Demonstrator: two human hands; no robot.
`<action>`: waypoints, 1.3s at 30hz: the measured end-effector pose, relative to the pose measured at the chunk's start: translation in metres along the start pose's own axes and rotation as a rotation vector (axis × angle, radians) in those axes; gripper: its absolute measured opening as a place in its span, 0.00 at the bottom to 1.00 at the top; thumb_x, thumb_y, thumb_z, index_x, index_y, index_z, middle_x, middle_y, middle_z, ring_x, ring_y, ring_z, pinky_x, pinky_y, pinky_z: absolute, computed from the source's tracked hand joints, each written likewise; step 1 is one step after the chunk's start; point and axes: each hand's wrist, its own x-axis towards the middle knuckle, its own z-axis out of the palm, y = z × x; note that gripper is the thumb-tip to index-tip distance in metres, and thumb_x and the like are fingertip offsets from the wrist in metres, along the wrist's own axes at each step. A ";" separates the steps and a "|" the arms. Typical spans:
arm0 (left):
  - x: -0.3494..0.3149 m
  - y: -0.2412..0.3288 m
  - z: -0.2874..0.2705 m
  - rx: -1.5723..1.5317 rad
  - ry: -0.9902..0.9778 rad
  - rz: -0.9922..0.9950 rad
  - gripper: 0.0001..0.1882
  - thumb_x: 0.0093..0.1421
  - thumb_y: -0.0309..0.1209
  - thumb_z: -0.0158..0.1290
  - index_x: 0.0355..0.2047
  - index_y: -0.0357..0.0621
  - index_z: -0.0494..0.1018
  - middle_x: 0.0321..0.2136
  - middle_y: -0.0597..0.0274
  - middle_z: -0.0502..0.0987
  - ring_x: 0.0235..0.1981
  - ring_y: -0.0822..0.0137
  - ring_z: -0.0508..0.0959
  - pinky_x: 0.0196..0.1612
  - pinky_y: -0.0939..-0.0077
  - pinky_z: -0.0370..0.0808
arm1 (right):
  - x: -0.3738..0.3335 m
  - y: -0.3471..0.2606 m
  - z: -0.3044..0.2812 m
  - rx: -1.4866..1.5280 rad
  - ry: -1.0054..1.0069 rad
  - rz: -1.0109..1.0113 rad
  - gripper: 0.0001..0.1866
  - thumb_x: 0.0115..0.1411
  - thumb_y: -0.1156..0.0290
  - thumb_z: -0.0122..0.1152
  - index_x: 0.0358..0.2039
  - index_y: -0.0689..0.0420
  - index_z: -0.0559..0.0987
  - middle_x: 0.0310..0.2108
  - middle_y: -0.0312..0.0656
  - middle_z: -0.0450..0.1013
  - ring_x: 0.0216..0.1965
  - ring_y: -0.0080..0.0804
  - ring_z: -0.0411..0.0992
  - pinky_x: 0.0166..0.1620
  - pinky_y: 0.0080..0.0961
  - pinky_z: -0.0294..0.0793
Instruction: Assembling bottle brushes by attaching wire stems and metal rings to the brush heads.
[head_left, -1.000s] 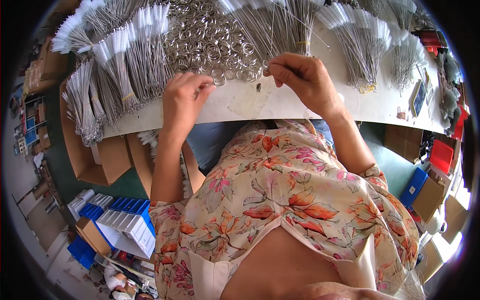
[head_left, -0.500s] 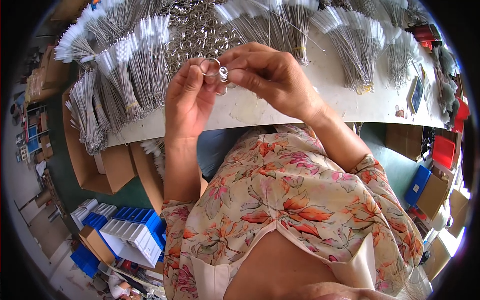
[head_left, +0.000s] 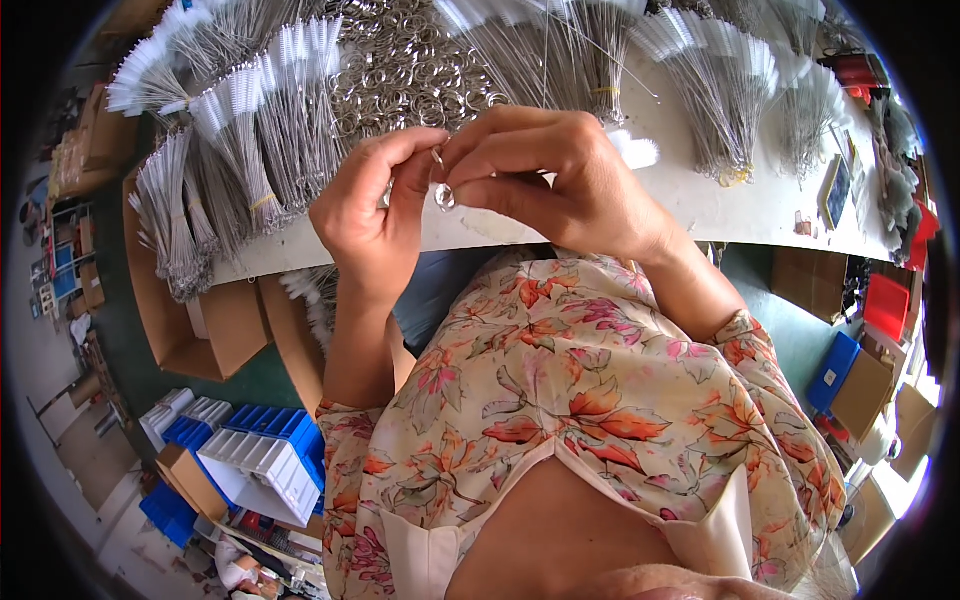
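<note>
The left hand and right hand met just above the near edge of the white surface, both grips pinched on one small metal ring held between their fingertips, the ring raised off the surface and close to the person's chest. Behind the hands lay a heap of loose rings, flanked by bundles of thin wire brushes on the left and more brush bundles on the right. Below the surface stood cardboard boxes and blue bins on the floor.
</note>
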 end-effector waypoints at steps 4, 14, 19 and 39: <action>-0.003 0.010 -0.005 -0.748 0.017 -0.542 0.07 0.56 0.19 0.49 0.36 0.33 0.73 0.29 0.59 0.76 0.29 0.75 0.75 0.31 0.83 0.74 | -0.004 -0.002 0.007 -0.005 0.099 -0.065 0.05 0.48 0.79 0.60 0.28 0.61 0.78 0.30 0.42 0.73 0.31 0.37 0.73 0.32 0.26 0.73; 0.000 0.007 -0.013 -0.771 0.002 -0.361 0.14 0.52 0.15 0.52 0.41 0.31 0.71 0.35 0.53 0.75 0.37 0.69 0.76 0.40 0.80 0.74 | 0.001 -0.005 0.009 0.015 0.122 -0.098 0.04 0.47 0.79 0.61 0.26 0.62 0.77 0.30 0.43 0.72 0.31 0.39 0.73 0.32 0.27 0.73; 0.007 0.016 -0.023 -0.661 -0.002 -0.365 0.15 0.48 0.13 0.52 0.39 0.27 0.71 0.35 0.50 0.75 0.34 0.68 0.77 0.39 0.80 0.76 | 0.005 -0.014 0.007 0.478 0.056 0.340 0.05 0.54 0.72 0.58 0.28 0.59 0.78 0.26 0.35 0.73 0.22 0.17 0.67 0.24 0.14 0.66; 0.030 -0.005 -0.037 -0.698 -0.232 -0.447 0.13 0.54 0.18 0.50 0.41 0.31 0.71 0.34 0.53 0.76 0.28 0.74 0.75 0.32 0.83 0.75 | 0.011 0.010 0.005 0.494 0.003 0.417 0.05 0.53 0.72 0.60 0.29 0.60 0.78 0.21 0.32 0.72 0.17 0.13 0.63 0.21 0.10 0.63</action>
